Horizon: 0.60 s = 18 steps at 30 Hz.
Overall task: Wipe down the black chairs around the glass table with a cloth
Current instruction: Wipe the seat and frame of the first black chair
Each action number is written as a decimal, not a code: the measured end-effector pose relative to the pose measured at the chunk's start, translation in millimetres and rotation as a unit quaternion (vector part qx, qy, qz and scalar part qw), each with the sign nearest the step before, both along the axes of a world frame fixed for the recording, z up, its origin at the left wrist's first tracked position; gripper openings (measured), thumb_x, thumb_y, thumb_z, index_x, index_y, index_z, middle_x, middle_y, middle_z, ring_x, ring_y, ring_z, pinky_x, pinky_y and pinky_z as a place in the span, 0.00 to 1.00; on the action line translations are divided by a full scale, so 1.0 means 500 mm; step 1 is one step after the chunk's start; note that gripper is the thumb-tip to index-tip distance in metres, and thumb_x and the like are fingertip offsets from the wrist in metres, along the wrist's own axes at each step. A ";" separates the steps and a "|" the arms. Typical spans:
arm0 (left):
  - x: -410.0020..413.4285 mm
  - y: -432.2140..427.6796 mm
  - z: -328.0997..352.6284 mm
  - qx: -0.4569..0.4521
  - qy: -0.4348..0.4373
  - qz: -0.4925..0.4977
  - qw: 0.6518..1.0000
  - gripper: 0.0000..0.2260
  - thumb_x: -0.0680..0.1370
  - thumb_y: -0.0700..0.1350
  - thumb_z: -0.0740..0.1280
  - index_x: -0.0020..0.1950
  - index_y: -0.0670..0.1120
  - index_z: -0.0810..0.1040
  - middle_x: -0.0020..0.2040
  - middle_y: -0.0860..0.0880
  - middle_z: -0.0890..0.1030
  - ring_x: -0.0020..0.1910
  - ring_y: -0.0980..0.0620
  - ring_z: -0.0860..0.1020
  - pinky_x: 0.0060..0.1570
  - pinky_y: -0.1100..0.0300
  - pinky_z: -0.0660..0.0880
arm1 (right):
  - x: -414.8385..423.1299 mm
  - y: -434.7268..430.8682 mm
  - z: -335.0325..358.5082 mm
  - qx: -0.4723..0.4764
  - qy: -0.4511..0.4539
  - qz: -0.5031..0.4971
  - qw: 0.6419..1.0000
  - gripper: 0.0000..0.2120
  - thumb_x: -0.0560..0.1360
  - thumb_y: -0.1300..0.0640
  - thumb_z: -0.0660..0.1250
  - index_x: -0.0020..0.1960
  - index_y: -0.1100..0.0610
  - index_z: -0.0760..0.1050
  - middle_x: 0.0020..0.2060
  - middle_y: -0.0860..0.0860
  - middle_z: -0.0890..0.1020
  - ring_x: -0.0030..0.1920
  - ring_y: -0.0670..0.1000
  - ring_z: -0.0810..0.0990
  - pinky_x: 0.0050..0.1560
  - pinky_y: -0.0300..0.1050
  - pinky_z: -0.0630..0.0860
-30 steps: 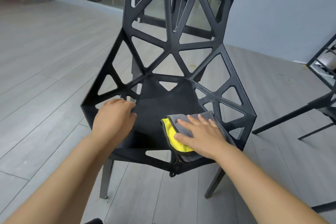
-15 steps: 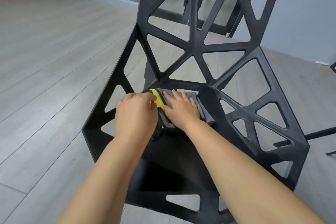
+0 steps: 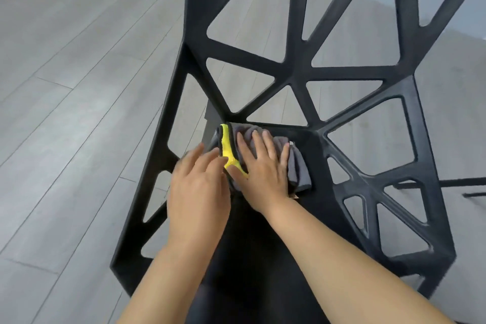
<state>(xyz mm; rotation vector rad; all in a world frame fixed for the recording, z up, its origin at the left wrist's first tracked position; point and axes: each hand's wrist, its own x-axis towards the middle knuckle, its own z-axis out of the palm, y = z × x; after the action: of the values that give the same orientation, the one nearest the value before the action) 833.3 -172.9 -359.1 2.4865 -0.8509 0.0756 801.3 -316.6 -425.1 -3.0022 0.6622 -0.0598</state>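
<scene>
overhead view of a black chair (image 3: pixel 297 73) with an openwork back of triangular cut-outs, standing on a grey plank floor (image 3: pixel 79 87). a folded cloth (image 3: pixel 298 171), grey with a yellow face showing along its left fold, lies at the rear of the seat (image 3: pixel 263 258), just in front of the junction with the back. the right grip (image 3: pixel 263 173) lies flat on the cloth, fingers straight and spread, palm pressing it onto the seat; nothing is clamped. the left grip (image 3: pixel 200 187) sits just beside it on the left, fingers extended and apart, tips at the yellow edge of the cloth; motion blur prevents telling whether they touch it. both bare forearms enter from the lower edge. thin dark bars (image 3: pixel 447 181) of other furniture show at the right margin, behind the chair's side panel.
</scene>
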 end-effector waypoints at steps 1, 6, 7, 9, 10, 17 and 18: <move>0.029 -0.007 0.014 0.023 -0.019 -0.014 0.999 0.11 0.73 0.38 0.67 0.54 0.45 0.82 0.57 0.47 0.81 0.66 0.44 0.72 0.66 0.47 0.67 | -0.004 0.004 0.006 0.018 0.034 0.000 0.999 0.32 0.76 0.32 0.36 0.77 0.43 0.45 0.77 0.53 0.51 0.77 0.56 0.42 0.70 0.68 0.36; 0.165 -0.041 0.087 0.164 -0.124 -0.126 0.970 0.08 0.72 0.43 0.66 0.47 0.45 0.83 0.54 0.46 0.82 0.72 0.42 0.64 0.73 0.44 0.48 | 0.032 -0.018 0.051 0.024 0.129 0.000 0.991 0.26 0.81 0.43 0.47 0.76 0.42 0.42 0.77 0.49 0.43 0.76 0.54 0.38 0.71 0.66 0.45; 0.183 -0.038 0.098 0.184 -0.137 -0.140 0.963 0.08 0.72 0.43 0.66 0.45 0.44 0.83 0.52 0.46 0.83 0.72 0.42 0.62 0.73 0.42 0.46 | 0.038 -0.031 0.061 0.026 0.138 0.003 0.990 0.26 0.81 0.46 0.52 0.76 0.41 0.45 0.77 0.49 0.45 0.76 0.54 0.40 0.71 0.64 0.49; 0.209 -0.028 0.112 0.196 -0.141 -0.166 0.956 0.05 0.69 0.40 0.67 0.40 0.41 0.82 0.49 0.42 0.84 0.71 0.40 0.63 0.72 0.40 0.45 | 0.042 -0.065 0.084 0.048 0.152 -0.005 0.987 0.34 0.77 0.56 0.64 0.75 0.41 0.49 0.77 0.48 0.48 0.76 0.54 0.45 0.71 0.60 0.55; 0.217 -0.023 0.114 0.203 -0.142 -0.174 0.953 0.03 0.68 0.38 0.68 0.38 0.40 0.82 0.46 0.42 0.83 0.70 0.39 0.66 0.72 0.39 0.45 | 0.042 -0.085 0.095 0.050 0.161 -0.006 0.986 0.38 0.74 0.61 0.66 0.75 0.41 0.51 0.77 0.49 0.48 0.75 0.55 0.48 0.70 0.58 0.58; 0.228 -0.024 0.140 0.342 -0.076 -0.195 0.916 0.08 0.71 0.41 0.61 0.44 0.45 0.80 0.48 0.48 0.80 0.71 0.44 0.64 0.71 0.41 0.49 | 0.019 -0.147 0.143 -0.023 0.203 -0.089 0.975 0.38 0.72 0.64 0.69 0.75 0.46 0.56 0.76 0.53 0.51 0.67 0.59 0.61 0.63 0.52 0.67; 0.229 -0.024 0.143 0.351 -0.065 -0.197 0.913 0.07 0.70 0.40 0.63 0.43 0.44 0.80 0.47 0.47 0.80 0.70 0.43 0.65 0.70 0.40 0.51 | 0.017 -0.143 0.145 -0.015 0.184 -0.125 0.975 0.37 0.72 0.64 0.70 0.75 0.47 0.58 0.76 0.53 0.53 0.65 0.59 0.62 0.62 0.51 0.68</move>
<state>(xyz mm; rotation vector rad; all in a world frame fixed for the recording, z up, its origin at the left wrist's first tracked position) 947.9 -185.1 -287.4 2.8994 -1.6596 -0.2529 809.9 -388.0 -352.7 -2.9615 1.0776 0.4881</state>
